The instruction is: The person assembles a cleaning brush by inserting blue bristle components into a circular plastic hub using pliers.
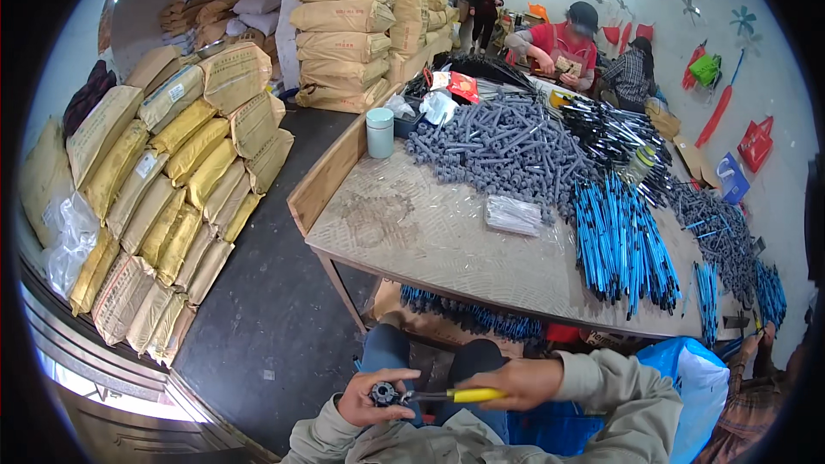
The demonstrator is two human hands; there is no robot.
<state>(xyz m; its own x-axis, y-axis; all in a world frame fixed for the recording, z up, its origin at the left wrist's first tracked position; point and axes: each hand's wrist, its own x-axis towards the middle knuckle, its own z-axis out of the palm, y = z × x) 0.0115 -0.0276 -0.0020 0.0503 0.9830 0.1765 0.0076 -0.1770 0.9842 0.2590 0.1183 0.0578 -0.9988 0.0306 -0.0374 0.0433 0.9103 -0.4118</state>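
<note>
Low in front of me, over my lap, my left hand (pixel 359 401) is closed around a small round black part (pixel 383 393) with a ring of openings in its face. From the right, my right hand (pixel 522 383) grips the yellow handle of a hand tool (pixel 478 395). Its slim dark metal end points left and meets the black part, or lies right at it; whether it is a screwdriver or pliers I cannot tell. My left fingers partly cover the part.
Ahead stands a table (pixel 378 241) with a heap of grey plastic pieces (pixel 498 146), blue rods (pixel 623 241), clear thin sticks (pixel 513 215) and a pale green canister (pixel 380 133). Stacked sacks (pixel 163 215) rise at left. A co-worker in red (pixel 563 47) works across the table; a blue bag (pixel 687 387) is at my right.
</note>
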